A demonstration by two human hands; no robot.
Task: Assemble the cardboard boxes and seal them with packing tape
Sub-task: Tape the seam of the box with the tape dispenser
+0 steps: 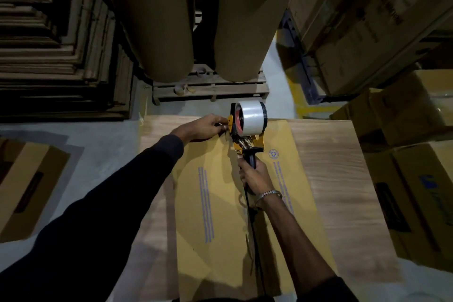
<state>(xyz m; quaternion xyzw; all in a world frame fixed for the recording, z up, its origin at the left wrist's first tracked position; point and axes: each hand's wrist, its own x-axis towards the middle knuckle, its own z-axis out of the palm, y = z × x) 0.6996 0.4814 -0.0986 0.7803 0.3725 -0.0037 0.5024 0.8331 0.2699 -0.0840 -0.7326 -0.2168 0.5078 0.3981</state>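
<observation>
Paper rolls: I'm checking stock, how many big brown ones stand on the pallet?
2. One roll stands at the pallet's left, the other roll at its right, side by side. Others may be hidden behind them.

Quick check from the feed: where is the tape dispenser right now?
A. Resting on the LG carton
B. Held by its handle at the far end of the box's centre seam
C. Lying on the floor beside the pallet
B: the right hand grips the tape dispenser by its handle over the far end of the cardboard box seam, the left hand at its side.
</observation>
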